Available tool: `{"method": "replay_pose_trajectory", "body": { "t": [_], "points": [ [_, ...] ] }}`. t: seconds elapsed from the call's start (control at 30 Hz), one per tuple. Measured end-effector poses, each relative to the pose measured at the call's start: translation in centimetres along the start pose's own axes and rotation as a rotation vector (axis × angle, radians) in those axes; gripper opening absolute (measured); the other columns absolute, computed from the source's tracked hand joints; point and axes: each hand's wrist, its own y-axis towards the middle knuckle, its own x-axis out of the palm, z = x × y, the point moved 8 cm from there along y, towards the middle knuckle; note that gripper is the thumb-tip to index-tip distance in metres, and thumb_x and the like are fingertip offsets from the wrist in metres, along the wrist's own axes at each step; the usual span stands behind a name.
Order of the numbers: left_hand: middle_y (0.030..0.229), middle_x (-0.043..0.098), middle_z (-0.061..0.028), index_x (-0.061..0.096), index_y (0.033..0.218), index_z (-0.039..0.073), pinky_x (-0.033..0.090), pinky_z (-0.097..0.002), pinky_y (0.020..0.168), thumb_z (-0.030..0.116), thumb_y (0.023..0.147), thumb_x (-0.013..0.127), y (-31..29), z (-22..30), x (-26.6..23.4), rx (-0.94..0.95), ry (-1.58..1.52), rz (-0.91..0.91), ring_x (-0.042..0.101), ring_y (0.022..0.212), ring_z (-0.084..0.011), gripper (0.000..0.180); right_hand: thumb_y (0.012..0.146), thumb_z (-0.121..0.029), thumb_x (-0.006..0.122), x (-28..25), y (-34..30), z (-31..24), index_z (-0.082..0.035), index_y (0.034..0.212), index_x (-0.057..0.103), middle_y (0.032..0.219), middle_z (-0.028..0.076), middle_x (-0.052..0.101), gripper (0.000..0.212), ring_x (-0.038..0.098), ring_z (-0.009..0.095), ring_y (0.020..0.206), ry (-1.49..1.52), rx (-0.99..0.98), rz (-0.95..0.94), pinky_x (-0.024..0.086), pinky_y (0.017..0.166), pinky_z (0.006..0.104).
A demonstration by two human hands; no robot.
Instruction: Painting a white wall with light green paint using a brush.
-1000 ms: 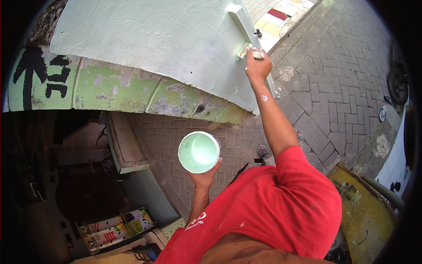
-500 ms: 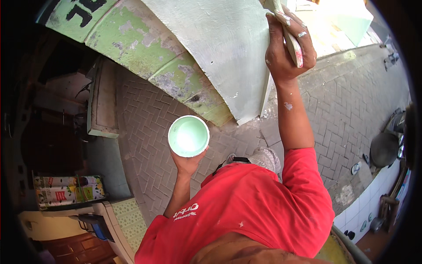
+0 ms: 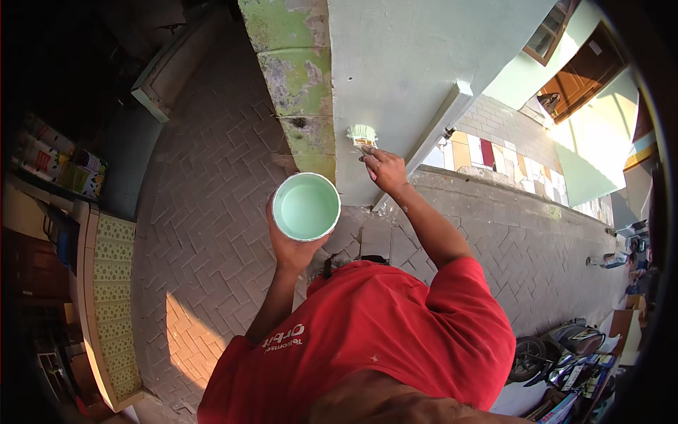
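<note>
My left hand (image 3: pixel 291 250) is wrapped round the side of a white tub (image 3: pixel 339 205) of mint-green paint (image 3: pixel 306 206), held upright in front of my body. My right hand (image 3: pixel 387 169) grips a paintbrush by its handle. Pale green paint coats the bristles of this paintbrush (image 3: pixel 362 133), which are at the smooth pale wall (image 3: pixel 395 78); whether they press on it I cannot tell. Left of that surface runs a strip of old green wall (image 3: pixel 296 78) with flaking, stained paint.
A pale upright post edge (image 3: pixel 452 113) borders the wall on the right. Grey herringbone paving (image 3: pixel 205 184) lies underfoot. A low patterned tiled wall (image 3: pixel 113 290) stands at left, a parked motorcycle (image 3: pixel 558 353) at lower right. Further off is a brown door (image 3: pixel 583 71).
My right hand has come down and left with the brush, from high up to low on the pale wall. The view has turned, and the tub remains in my left hand.
</note>
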Motion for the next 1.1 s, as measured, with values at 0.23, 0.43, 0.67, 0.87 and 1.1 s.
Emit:
{"method": "replay_pose_trajectory", "body": {
  "t": [0.23,0.43,0.67,0.87,1.1],
  "points": [
    [0.142,0.052,-0.0163,0.033,0.152,0.001,0.049,-0.0426,0.108,0.007,0.066,0.093,-3.3,1.8,1.5,0.026,0.007,0.058,0.058,0.129,-0.0279,0.104,0.089,-0.013,0.077,-24.5,12.9,5.2,-0.015,0.098,0.078,0.108,0.002,0.078,0.009,0.076,0.025,0.082,-0.091,0.016,0.302,0.060,0.067,0.0353],
    [0.143,0.052,-0.0165,0.032,0.153,0.001,0.048,-0.0428,0.108,0.006,0.065,0.092,-2.8,2.8,1.8,0.062,0.029,0.086,0.057,0.130,-0.0281,0.106,0.081,-0.009,0.079,-31.4,13.4,4.2,-0.020,0.092,0.079,0.105,-0.001,0.078,0.015,0.072,0.019,0.070,-0.352,-0.142,0.849,0.056,0.060,0.0308],
    [0.142,0.051,-0.0164,0.032,0.153,0.001,0.047,-0.0429,0.109,0.008,0.064,0.094,-2.3,3.8,2.6,0.114,0.059,0.077,0.057,0.129,-0.0280,0.109,0.076,-0.015,0.073,-6.2,0.9,3.8,-0.018,0.099,0.076,0.123,0.006,0.073,0.024,0.076,0.026,0.095,-0.128,-0.098,0.140,0.061,0.072,0.0364],
    [0.141,0.053,-0.0161,0.032,0.153,0.001,0.048,-0.0424,0.108,0.007,0.063,0.095,-2.5,3.2,2.4,0.098,0.069,0.059,0.058,0.128,-0.0275,0.109,0.085,-0.016,0.067,-13.4,7.4,4.8,-0.021,0.101,0.077,0.107,0.001,0.077,0.019,0.075,0.027,0.090,-0.104,-0.079,-0.025,0.060,0.071,0.0397],
    [0.141,0.053,-0.0162,0.033,0.153,0.001,0.048,-0.0429,0.108,0.006,0.063,0.095,-2.4,2.7,2.6,0.105,0.049,0.063,0.058,0.128,-0.0276,0.109,0.091,-0.018,0.080,-39.5,18.8,5.2,-0.017,0.101,0.080,0.107,0.000,0.079,0.010,0.077,0.021,0.081,-0.460,-0.186,0.803,0.060,0.068,0.0317]
  ]
}}
